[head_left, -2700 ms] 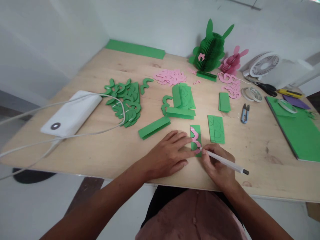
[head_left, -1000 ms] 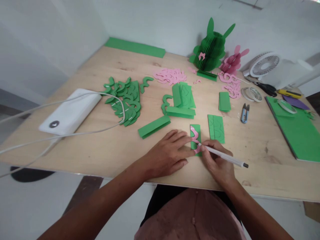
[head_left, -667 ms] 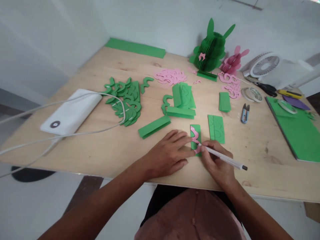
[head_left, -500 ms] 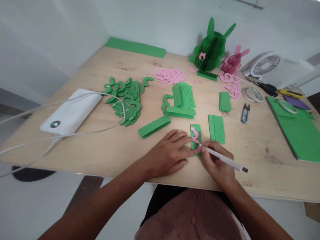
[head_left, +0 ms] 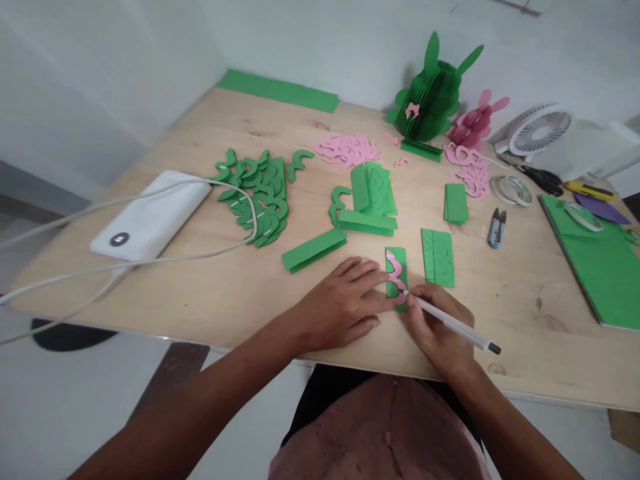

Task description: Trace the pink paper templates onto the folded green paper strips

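My left hand (head_left: 340,303) lies flat on the wooden table (head_left: 210,293), its outstretched fingers pressing the left edge of a small green paper strip (head_left: 398,256). A curvy pink paper template (head_left: 396,275) lies on that strip. My right hand (head_left: 440,327) is closed around a white pen (head_left: 457,325), whose tip touches the strip at the pink template's lower edge. Just to the right lies another green strip (head_left: 438,257) with drawn outlines.
A folded green strip (head_left: 314,249) and a green stack (head_left: 373,200) lie beyond my hands. Green cut-outs (head_left: 257,197), a white power bank (head_left: 153,217) with cables, pink cut-outs (head_left: 347,148), paper rabbits (head_left: 433,93), snips (head_left: 497,227), tape (head_left: 511,189), fan (head_left: 543,130) and green sheets (head_left: 597,267) surround them.
The pen tip has shifted slightly along the pink template's lower edge. My left hand has stayed pressed on the strip. The view has drifted a little.
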Motion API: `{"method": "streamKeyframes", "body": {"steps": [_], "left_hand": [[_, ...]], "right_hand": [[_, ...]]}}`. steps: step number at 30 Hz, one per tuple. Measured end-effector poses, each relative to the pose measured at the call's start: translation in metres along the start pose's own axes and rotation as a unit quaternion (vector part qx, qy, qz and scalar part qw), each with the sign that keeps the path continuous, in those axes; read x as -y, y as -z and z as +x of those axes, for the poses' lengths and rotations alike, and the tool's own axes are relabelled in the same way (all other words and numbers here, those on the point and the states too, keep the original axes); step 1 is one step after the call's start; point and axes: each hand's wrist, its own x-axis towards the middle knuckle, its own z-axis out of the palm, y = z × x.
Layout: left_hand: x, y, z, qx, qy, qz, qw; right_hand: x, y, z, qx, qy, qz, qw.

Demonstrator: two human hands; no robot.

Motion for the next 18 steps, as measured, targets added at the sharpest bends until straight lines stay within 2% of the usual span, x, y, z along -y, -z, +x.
{"method": "streamKeyframes", "body": {"steps": [18], "left_hand": [[0.0001,0.0015,0.0013,0.0,-0.004,-0.001,1.0]], "right_hand": [[0.0028,0.0016,0.0012,-0.009,0.028,-0.036,0.999]]}}
